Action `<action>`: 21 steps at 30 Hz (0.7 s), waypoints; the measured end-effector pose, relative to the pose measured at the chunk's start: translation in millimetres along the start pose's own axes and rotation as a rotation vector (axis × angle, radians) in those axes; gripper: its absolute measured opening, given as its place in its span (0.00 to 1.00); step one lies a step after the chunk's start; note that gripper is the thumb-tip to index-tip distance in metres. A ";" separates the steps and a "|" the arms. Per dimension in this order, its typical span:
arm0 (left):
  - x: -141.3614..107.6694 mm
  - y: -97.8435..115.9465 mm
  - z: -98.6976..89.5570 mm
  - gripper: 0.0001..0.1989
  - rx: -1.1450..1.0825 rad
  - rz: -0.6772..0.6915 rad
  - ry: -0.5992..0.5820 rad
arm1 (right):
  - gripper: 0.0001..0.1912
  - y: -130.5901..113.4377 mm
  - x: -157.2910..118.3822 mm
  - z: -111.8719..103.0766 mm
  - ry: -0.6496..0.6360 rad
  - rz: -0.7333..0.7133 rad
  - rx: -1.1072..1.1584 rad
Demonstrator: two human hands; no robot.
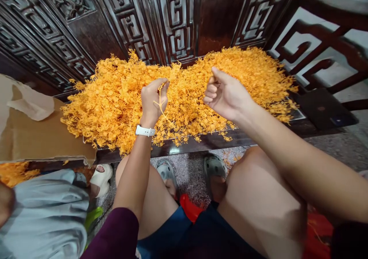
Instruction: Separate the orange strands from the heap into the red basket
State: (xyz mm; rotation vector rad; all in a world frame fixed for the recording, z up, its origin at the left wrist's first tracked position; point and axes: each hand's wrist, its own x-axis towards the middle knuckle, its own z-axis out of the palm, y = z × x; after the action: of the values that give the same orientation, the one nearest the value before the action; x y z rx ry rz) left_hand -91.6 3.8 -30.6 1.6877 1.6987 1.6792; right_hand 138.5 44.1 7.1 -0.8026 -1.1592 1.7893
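A big heap of small orange plastic sprigs (115, 101) spreads along the dark wooden bench. Over its middle, my left hand (153, 98), with a white watch on the wrist, is closed on an orange plastic sprig (161, 103). The sprig's thin branching stem hangs down across the palm side. To the right, apart from it, my right hand (225, 94) is raised above the heap with its fingers curled in and the thumb near the index finger. Whether anything small sits in that pinch cannot be made out.
A cardboard box (43, 132) stands at the left, beside another person's grey-clothed leg (51, 213). A dark phone (327, 109) lies on the bench's right end. Carved wooden panelling (178, 17) rises behind the heap. Something red (191, 209) is between my legs.
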 end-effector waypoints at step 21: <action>-10.5 6.0 1.7 0.23 0.291 0.214 -0.052 | 0.25 12.3 -9.3 18.0 -0.113 -0.053 -0.242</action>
State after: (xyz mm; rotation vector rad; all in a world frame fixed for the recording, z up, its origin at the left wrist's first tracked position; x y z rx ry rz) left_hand -83.7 -5.5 -32.0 2.0910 1.8690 1.5126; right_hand 123.8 26.0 3.0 -0.8089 -1.4784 1.6891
